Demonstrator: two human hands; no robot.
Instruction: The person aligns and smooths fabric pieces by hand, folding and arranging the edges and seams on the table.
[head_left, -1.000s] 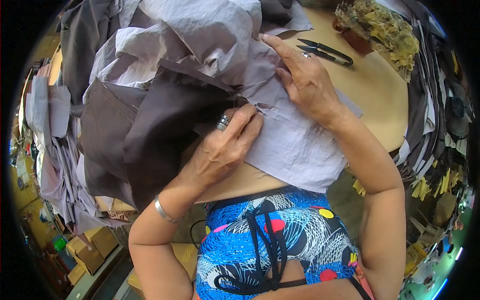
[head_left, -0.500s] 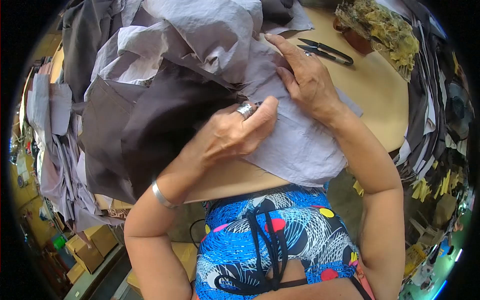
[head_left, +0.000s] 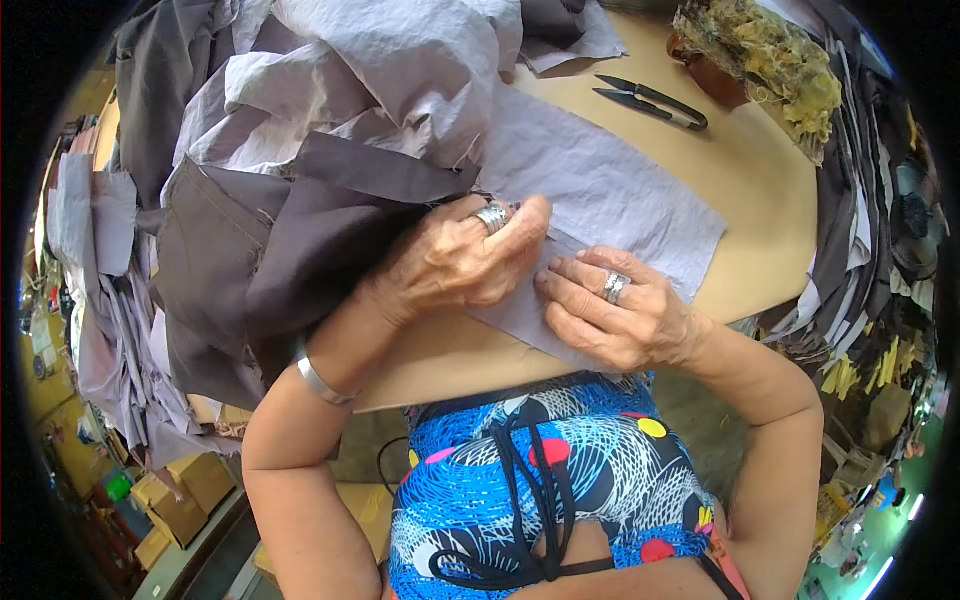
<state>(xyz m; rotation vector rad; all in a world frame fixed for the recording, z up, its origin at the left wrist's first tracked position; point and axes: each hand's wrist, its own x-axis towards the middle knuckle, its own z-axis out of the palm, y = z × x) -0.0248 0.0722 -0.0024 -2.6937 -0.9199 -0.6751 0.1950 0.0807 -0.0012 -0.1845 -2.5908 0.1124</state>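
I see the pale cloth (head_left: 620,190) on the desk (head_left: 440,375), rightward of my left hand (head_left: 455,260), the one nearer its join with the dark cloth (head_left: 340,230) — that grip narrow, contents hidden. My right hand (head_left: 630,315) rests on the pale cloth — whether pinching, I cannot tell.
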